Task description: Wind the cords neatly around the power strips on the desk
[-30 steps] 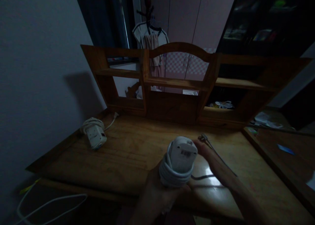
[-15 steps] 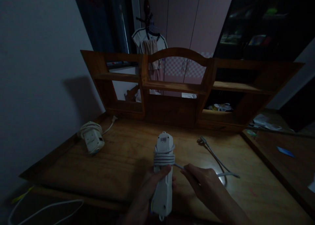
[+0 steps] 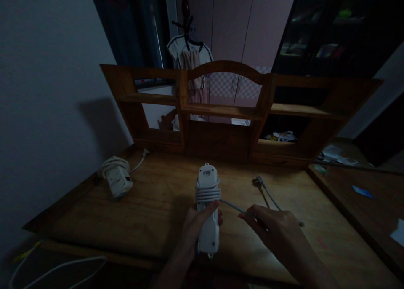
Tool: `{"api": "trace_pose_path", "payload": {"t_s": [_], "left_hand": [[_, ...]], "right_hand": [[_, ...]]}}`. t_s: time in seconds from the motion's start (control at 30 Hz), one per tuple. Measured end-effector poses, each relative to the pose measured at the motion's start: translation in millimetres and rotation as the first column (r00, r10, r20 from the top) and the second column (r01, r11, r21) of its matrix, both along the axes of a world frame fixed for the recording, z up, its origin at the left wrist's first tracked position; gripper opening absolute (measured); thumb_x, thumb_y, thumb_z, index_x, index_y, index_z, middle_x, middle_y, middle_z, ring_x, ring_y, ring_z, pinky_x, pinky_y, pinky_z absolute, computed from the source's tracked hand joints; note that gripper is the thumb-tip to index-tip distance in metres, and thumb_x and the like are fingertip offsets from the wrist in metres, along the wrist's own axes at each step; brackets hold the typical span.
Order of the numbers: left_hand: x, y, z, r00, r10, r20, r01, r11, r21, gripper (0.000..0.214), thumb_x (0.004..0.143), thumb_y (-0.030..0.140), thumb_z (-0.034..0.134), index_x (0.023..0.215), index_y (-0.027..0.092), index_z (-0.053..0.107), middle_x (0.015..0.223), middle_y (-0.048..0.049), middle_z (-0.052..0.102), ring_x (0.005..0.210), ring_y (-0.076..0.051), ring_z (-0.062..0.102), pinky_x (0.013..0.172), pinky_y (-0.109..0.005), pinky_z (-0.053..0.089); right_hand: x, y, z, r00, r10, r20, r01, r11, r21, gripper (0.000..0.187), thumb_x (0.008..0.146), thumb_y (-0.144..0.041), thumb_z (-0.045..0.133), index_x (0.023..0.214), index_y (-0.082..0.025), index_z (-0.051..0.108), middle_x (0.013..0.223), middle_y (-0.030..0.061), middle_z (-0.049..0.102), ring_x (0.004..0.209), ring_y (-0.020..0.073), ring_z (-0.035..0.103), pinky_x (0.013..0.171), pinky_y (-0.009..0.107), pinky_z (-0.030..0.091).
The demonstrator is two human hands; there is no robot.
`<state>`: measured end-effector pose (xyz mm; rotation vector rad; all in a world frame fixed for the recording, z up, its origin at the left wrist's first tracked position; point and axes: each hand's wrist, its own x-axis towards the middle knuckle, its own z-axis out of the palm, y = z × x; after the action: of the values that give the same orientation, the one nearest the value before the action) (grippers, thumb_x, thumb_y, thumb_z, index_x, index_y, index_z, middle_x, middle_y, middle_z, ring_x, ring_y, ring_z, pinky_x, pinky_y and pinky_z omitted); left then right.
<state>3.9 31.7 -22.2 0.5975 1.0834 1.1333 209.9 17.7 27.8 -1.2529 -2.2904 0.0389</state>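
A white power strip point(image 3: 207, 234) is held up over the desk, its underside and label facing me. My left hand point(image 3: 197, 223) is closed around its middle, the thumb lying across it just under the coils. Several turns of grey cord point(image 3: 207, 193) wrap the strip's upper half. From these coils the cord runs right into my right hand point(image 3: 271, 223), which pinches it between thumb and fingers. Beyond that hand, the cord's free end with its plug point(image 3: 259, 179) lies on the desk.
A second power strip point(image 3: 119, 181) with its cord wound on lies at the left by the wall. A wooden shelf unit point(image 3: 217, 108) stands along the desk's point(image 3: 151, 204) back edge. A blue card point(image 3: 362, 191) lies on the surface at right. A white cable point(image 3: 63, 266) loops at lower left.
My right hand has moved to the right, and the stretch of cord between it and the strip is longer. The strip in my left hand has risen slightly.
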Motion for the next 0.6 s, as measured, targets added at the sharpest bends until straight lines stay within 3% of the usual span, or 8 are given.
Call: {"api": "trace_pose_path", "payload": {"t_s": [0.1, 0.2, 0.37, 0.47, 0.6], "left_hand": [[-1, 2, -3.1, 0.993, -0.032, -0.111, 0.038, 0.998, 0.053, 0.045, 0.062, 0.05, 0.081, 0.075, 0.01, 0.067, 0.063, -0.0053, 0.067, 0.054, -0.014, 0.062, 0.052, -0.022, 0.046], [-4, -4, 0.7, 0.968, -0.141, -0.206, 0.162, 0.983, 0.087, 0.044, 0.067, 0.051, 0.077, 0.08, 0.01, 0.067, 0.068, -0.0054, 0.067, 0.06, -0.015, 0.063, 0.056, -0.022, 0.045], [-6, -18, 9.4, 0.859, -0.268, -0.437, 0.368, 0.916, 0.16, 0.055, 0.072, 0.041, 0.075, 0.115, 0.012, 0.058, 0.108, -0.012, 0.069, 0.099, -0.024, 0.064, 0.081, -0.029, 0.049], [-1, -25, 10.5, 0.777, -0.199, -0.597, 0.393, 0.895, 0.212, 0.054, 0.076, 0.035, 0.07, 0.122, 0.014, 0.053, 0.115, -0.0137, 0.066, 0.104, -0.026, 0.063, 0.084, -0.03, 0.048], [9, -34, 7.1, 0.662, -0.102, -0.743, 0.382, 0.898, 0.217, 0.048, 0.078, 0.027, 0.063, 0.124, 0.017, 0.054, 0.103, -0.0125, 0.07, 0.091, -0.026, 0.066, 0.077, -0.03, 0.047]], "right_hand": [[-4, -1, 3.6, 0.996, 0.056, 0.067, -0.061, 0.995, 0.084, 0.024, 0.099, -0.032, 0.048, 0.08, -0.021, 0.059, 0.063, -0.0035, 0.064, 0.051, 0.0116, 0.062, 0.049, 0.026, 0.028], [-9, -5, 9.8, 0.979, 0.105, 0.177, -0.122, 0.988, 0.09, 0.02, 0.099, -0.029, 0.047, 0.084, -0.021, 0.057, 0.065, -0.003, 0.063, 0.052, 0.013, 0.061, 0.049, 0.028, 0.026], [-14, -12, 18.9, 0.946, 0.195, 0.259, -0.212, 0.976, 0.039, 0.012, 0.098, -0.023, 0.047, 0.088, -0.022, 0.054, 0.069, -0.0024, 0.06, 0.056, 0.0141, 0.058, 0.052, 0.029, 0.028], [-15, -12, 17.5, 0.916, 0.236, 0.325, -0.255, 0.967, 0.019, 0.009, 0.095, -0.017, 0.051, 0.088, -0.022, 0.054, 0.072, -0.0018, 0.061, 0.058, 0.015, 0.057, 0.053, 0.03, 0.028], [-17, -8, 13.8, 0.878, 0.261, 0.4, -0.276, 0.961, -0.022, 0.012, 0.088, -0.012, 0.06, 0.082, -0.021, 0.055, 0.072, -0.0023, 0.062, 0.056, 0.0148, 0.058, 0.05, 0.031, 0.027]]}}
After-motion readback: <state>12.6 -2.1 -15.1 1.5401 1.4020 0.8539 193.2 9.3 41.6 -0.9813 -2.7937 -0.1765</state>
